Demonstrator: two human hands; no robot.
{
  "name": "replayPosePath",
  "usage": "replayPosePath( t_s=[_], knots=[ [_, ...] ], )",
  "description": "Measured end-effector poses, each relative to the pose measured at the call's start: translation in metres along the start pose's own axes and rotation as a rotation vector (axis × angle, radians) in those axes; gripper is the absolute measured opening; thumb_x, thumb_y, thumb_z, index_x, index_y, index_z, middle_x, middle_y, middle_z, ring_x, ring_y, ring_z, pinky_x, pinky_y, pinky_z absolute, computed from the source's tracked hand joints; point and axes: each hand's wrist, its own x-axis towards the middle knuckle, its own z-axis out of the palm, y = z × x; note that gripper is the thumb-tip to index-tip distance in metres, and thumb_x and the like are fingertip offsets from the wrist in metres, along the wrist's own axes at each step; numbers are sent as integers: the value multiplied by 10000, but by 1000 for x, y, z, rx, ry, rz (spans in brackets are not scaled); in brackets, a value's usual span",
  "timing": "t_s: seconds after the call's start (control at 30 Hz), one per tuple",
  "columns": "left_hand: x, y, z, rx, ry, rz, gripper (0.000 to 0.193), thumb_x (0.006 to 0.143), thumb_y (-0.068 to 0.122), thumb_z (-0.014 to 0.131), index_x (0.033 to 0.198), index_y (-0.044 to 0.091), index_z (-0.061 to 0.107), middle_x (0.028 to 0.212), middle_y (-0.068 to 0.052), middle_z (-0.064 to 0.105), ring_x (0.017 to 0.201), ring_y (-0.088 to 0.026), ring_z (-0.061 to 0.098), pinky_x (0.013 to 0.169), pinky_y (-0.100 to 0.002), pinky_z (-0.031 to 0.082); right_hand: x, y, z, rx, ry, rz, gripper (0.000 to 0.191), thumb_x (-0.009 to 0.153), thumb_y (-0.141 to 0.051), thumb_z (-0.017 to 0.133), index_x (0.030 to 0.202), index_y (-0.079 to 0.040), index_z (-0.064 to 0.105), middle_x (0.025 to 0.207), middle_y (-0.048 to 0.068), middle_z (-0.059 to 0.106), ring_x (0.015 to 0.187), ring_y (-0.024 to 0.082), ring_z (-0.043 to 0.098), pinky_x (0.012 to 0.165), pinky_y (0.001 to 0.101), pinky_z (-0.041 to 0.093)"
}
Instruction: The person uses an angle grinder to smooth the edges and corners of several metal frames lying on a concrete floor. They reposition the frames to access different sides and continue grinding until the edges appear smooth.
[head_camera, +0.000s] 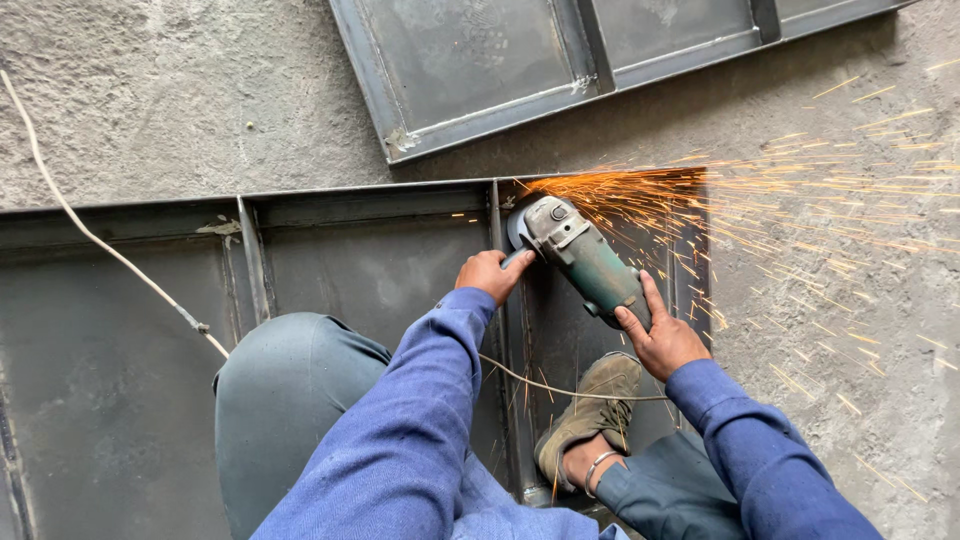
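The right hand (662, 338) has a closed grip round the rear body of a green angle grinder (583, 258), fingers wrapped over its top. The left hand (489, 273) is closed on the grinder's side handle, just beside the grey gear head. The disc end (mostly hidden under the guard) meets the upright rib of a dark steel frame panel (370, 260) lying on the concrete floor (150, 90), and orange sparks (720, 200) spray away to the right. A pale power cord (90, 235) trails across the panel. An olive shoe (590, 410) rests on the panel. A second steel panel (470, 60) lies apart above.
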Motion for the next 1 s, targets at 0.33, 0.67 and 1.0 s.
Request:
replayPosePath(
  t_s=[0.33, 0.67, 1.0],
  knots=[
    [10, 0, -8, 5, -44, -14, 773, 863, 737, 573, 1107, 29, 764, 1092, -261, 729, 1087, -421, 685, 956, -478, 515, 7, -10, -7, 20, 18, -9, 860, 945, -643, 485, 1614, -157, 249, 1145, 358, 680, 1108, 511, 659, 948, 546, 526],
    [14, -3, -9, -38, -77, -19, 738, 854, 729, 549, 1042, 62, 801, 1077, -240, 744, 1077, -408, 692, 947, -473, 516, 9, -13, -9, -2, 10, 7, 878, 940, -635, 479, 1599, -104, 247, 1149, 365, 675, 1092, 517, 667, 943, 542, 531],
    [19, -1, -7, -52, -118, -22, 745, 863, 730, 540, 1084, 57, 772, 1074, -254, 740, 1074, -418, 689, 958, -477, 513, 7, -12, -11, 32, 5, 4, 892, 939, -630, 481, 1600, -88, 226, 1164, 360, 676, 1100, 507, 671, 952, 525, 530]
  ],
)
